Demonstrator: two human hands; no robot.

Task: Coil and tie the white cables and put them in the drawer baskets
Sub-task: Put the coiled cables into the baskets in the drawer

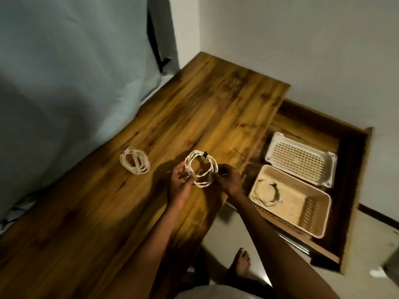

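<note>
The left hand [180,180] and right hand [230,180] are both gripping a coiled cable [201,169] over the table [108,212]. A second coil [135,160] is lying at nine o'clock; a third coil [266,194] is resting in the beige basket [302,212] at three o'clock.

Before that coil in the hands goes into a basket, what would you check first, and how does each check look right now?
1. Held coil gripped: ok, left hand and right hand both hold it above the table.
2. Black tie on the coil: ok, one sits at its top; whether it is tight, cannot tell.
3. Second tie at the right hand: cannot tell, something small and dark is pinched there.
4. Drawer open: ok.
5. Room in baskets: ok, beige basket holds one coil with space left; white basket looks empty.
6. All cables done: not ok, loose coil on the table shows no tie.
</note>
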